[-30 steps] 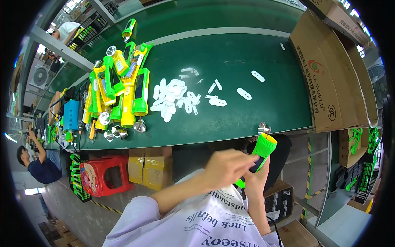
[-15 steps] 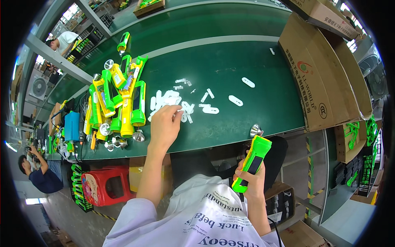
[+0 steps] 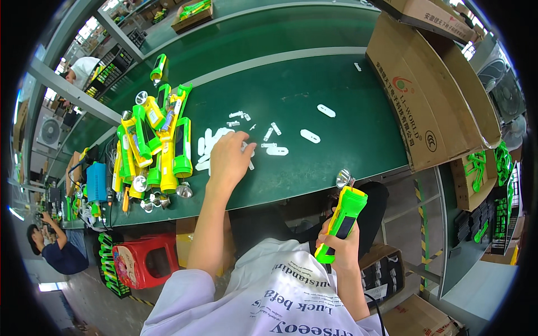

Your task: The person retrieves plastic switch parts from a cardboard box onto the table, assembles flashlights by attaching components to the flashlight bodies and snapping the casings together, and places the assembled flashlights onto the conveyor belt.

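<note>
My left hand point(image 3: 228, 159) reaches over a pile of small white plastic pieces point(image 3: 208, 141) on the green table. Its fingers and thumb are bent together at the pile's right side, and they hide whatever lies between them. In front of my body, my right hand point(image 3: 343, 243) is wrapped round a green and yellow flashlight body point(image 3: 348, 210), its wide end pointing up and away. A shiny reflector point(image 3: 343, 178) hangs beside that end. Loose oval white plates point(image 3: 310, 136) and small white strips point(image 3: 274, 129) lie to the right of the pile.
Several green and yellow flashlights point(image 3: 167, 168) are heaped on the table's left, with loose reflectors point(image 3: 184, 190) nearby. A large cardboard box point(image 3: 414, 95) stands at the right. Below the table's edge is a red stool point(image 3: 134, 263). Another person point(image 3: 56, 246) works at far left.
My left hand has moved slightly up and right relative to the pile, its fingers lying more over the pieces. The flashlight in my right hand has tilted a little. The whole view has shifted slightly.
</note>
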The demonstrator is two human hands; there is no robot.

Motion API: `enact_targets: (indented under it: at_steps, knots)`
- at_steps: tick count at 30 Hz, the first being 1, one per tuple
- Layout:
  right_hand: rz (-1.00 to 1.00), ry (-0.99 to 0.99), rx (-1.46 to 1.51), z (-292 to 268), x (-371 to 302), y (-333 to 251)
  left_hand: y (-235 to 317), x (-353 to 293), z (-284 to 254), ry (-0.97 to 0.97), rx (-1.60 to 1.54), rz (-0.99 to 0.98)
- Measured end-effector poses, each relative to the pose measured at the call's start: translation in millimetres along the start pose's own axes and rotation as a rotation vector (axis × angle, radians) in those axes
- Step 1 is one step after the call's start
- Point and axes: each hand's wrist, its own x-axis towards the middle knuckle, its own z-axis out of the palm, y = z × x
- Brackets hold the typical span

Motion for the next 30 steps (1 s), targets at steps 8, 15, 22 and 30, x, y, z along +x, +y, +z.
enact_targets:
  at_steps: [8, 15, 22, 30]
  knots:
    - [-0.019, -0.015, 0.039, -6.9, -1.5, 3.2, -2.6, 31.5, -1.5, 0.012, 0.005, 0.095]
    - [-0.041, 0.024, 0.039, -15.5, -10.5, 2.8, -63.7, 51.4, -39.3, 0.128, -0.037, -0.113]
    - [0.001, 0.019, 0.034, -15.8, -1.7, 5.3, -43.6, 31.8, -37.9, -0.200, 0.007, -0.108]
    - [0.016, -0.013, 0.042, -13.5, -2.1, 6.2, -35.9, 32.1, -32.7, -0.235, 0.182, -0.032]
